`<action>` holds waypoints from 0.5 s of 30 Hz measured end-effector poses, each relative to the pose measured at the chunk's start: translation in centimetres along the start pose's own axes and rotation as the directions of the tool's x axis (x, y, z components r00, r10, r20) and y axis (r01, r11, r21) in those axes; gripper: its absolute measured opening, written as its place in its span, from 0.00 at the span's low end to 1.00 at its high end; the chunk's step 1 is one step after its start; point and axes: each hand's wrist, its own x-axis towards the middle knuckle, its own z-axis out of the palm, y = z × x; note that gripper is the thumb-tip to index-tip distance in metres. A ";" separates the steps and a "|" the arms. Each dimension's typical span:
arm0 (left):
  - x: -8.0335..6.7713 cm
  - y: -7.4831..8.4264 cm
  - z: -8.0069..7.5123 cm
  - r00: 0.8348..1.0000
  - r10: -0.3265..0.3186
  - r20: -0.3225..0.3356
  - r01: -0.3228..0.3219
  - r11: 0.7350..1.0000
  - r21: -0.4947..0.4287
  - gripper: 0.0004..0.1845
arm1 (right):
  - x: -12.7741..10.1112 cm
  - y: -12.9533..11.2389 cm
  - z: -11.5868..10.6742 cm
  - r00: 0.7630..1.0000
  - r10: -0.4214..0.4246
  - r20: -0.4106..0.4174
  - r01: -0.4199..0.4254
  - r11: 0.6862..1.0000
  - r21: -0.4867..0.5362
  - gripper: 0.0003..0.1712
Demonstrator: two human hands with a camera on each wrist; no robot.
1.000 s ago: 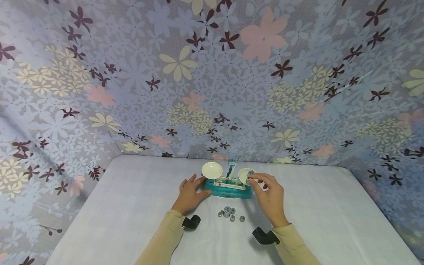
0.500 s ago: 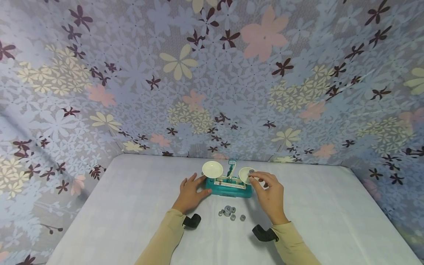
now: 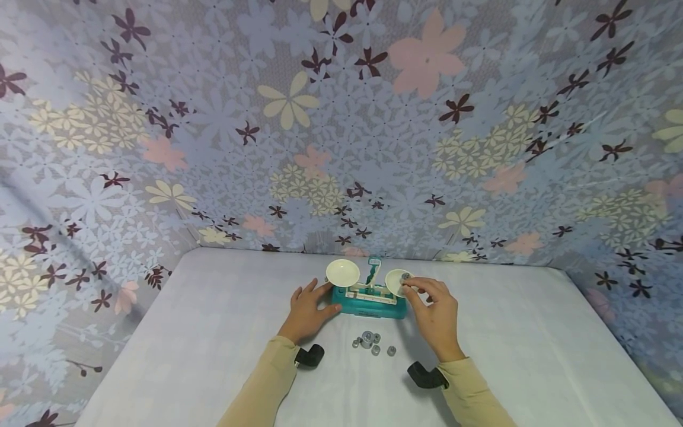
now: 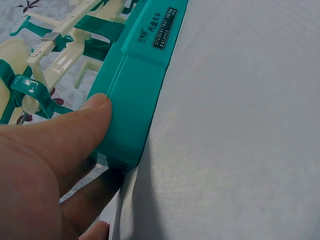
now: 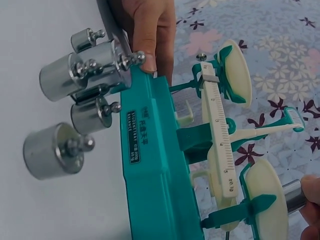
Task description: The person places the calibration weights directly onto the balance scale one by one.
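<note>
Soft, even light over the white tablecloth [image 3: 197,344], and a faint shadow falls just beside the right hand [image 3: 437,320]! Sharp glints on the metal weights [image 5: 42,157]; greyer in the left wrist view, a dark shadow by the tray balance [image 4: 127,115] near the left hand [image 4: 45,170]. The head view stretches toward its corners.

R-wrist cam: we get only part of R grip [image 5: 311,201], cut by the pic's edge; R pan [image 5: 269,202] & grip each hide an end of the held wt. [image 5: 294,195]. Balance base [image 5: 159,172] runs off the btm. L-wrist cam: L grip [image 4: 45,165] & L pan [image 4: 14,54] are cut off. Head cam: beam scale [image 3: 372,297] nos. are too small for us to read.
</note>
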 end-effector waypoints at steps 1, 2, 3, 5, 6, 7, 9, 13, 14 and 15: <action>0.0 0.0 0.0 1.000 0.001 -0.001 -0.001 1.000 0.000 0.33 | 0.0 0.1 0.0 1.000 0.000 0.001 0.000 1.000 -0.001 0.06; 0.0 0.0 0.0 1.000 0.002 -0.001 -0.002 1.000 0.001 0.34 | 0.0 0.1 0.0 1.000 0.001 0.002 -0.001 1.000 -0.001 0.06; 0.0 0.0 0.0 1.000 0.003 -0.002 -0.003 1.000 0.001 0.33 | 0.0 0.2 0.0 1.000 0.000 0.001 0.000 1.000 -0.004 0.06; 0.0 0.0 0.0 1.000 0.003 -0.004 -0.003 1.000 0.000 0.33 | 0.0 0.3 0.0 1.000 0.003 0.003 -0.003 1.000 -0.007 0.06; 0.0 0.0 0.0 1.000 0.003 -0.004 -0.003 1.000 0.000 0.33 | 0.0 0.3 0.0 1.000 0.005 0.003 -0.005 1.000 -0.008 0.06; 0.0 0.0 0.0 1.000 0.003 -0.005 -0.003 1.000 0.000 0.33 | 0.0 0.4 0.0 1.000 0.008 0.003 -0.008 1.000 -0.010 0.06; 0.0 0.0 0.0 1.000 0.003 -0.005 -0.003 1.000 0.000 0.33 | 0.0 0.4 0.0 1.000 0.011 0.003 -0.011 1.000 -0.017 0.06; 0.0 -0.1 0.1 1.000 0.005 -0.004 -0.005 1.000 -0.003 0.34 | 0.0 0.6 0.0 1.000 0.015 0.005 -0.015 1.000 -0.023 0.06; 0.0 -0.1 0.1 1.000 0.007 -0.005 -0.007 1.000 -0.003 0.34 | 0.0 0.6 0.0 1.000 0.015 0.005 -0.015 1.000 -0.023 0.06; 0.0 -0.1 0.1 1.000 0.008 -0.006 -0.008 1.000 -0.003 0.34 | 0.0 0.6 0.0 1.000 0.013 0.003 -0.013 1.000 -0.022 0.06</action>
